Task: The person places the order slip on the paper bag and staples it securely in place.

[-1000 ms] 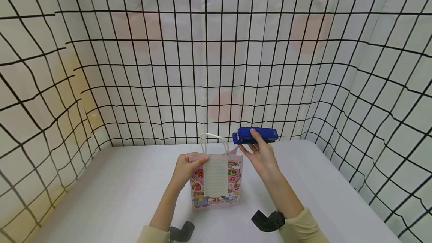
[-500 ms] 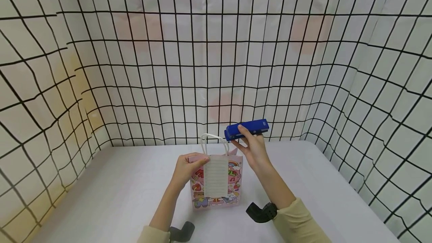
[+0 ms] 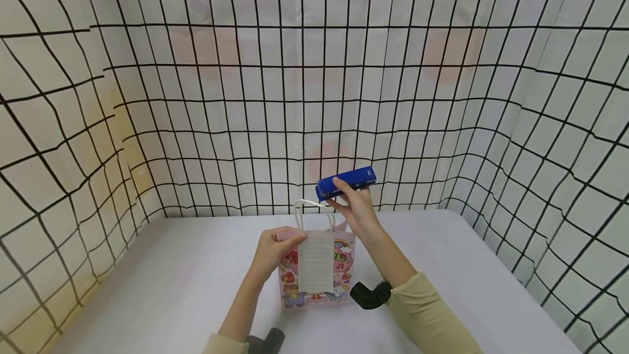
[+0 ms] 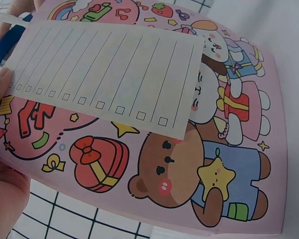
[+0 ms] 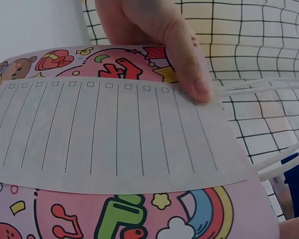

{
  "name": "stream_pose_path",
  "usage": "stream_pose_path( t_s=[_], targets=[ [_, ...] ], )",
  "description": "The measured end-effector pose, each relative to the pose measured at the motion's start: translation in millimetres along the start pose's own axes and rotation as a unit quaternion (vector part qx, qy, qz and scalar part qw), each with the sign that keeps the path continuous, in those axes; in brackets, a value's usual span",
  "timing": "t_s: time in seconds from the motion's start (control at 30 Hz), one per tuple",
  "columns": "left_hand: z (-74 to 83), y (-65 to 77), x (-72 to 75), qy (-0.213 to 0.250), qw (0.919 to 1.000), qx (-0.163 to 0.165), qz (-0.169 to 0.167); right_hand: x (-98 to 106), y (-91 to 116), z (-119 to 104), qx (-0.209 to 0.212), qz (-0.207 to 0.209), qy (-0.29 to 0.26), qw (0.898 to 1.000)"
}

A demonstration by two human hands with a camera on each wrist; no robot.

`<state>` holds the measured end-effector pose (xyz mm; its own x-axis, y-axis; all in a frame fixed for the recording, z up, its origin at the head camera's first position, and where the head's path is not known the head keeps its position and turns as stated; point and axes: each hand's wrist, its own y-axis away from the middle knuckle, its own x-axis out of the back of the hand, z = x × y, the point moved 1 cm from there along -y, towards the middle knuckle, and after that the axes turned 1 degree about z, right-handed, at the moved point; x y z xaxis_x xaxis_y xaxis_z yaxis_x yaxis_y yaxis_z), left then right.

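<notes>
A pink paper gift bag (image 3: 345, 277) with cartoon prints and white handles (image 3: 314, 204) stands upright on the table. Against its front lies a lined checklist sheet (image 3: 316, 262), its top near the bag's rim. My left hand (image 3: 269, 253) pinches the sheet and bag rim together at the upper left corner, thumb on the paper. In my right hand (image 3: 357, 209) is a blue stapler (image 3: 346, 182), gripped above the rim beside the handles, tilted with its right end higher. The left wrist view shows the sheet (image 4: 104, 74) over the bear print; the stapler is mostly hidden there.
The white table (image 3: 196, 277) spreads around the bag. Walls of black grid netting over white cloth (image 3: 314, 81) enclose the back and both sides. A black wrist mount (image 3: 369, 295) sits on the right forearm, close to the bag's lower right corner.
My right hand has moved left with the stapler, bringing it over the bag's handles and tilting its right end up. The left hand, sheet and bag keep their places; the head view shifts slightly.
</notes>
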<state>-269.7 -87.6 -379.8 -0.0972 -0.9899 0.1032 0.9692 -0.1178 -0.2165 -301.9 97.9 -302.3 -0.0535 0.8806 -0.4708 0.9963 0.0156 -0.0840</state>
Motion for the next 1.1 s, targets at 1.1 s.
stream_pose_path(
  t_s=[1.1],
  targets=[
    [25.8, 14.5, -6.2, -0.003, 0.9997, -0.002, 0.023, 10, 13, 4, -0.067, -0.116, 0.227, 0.965]
  ],
)
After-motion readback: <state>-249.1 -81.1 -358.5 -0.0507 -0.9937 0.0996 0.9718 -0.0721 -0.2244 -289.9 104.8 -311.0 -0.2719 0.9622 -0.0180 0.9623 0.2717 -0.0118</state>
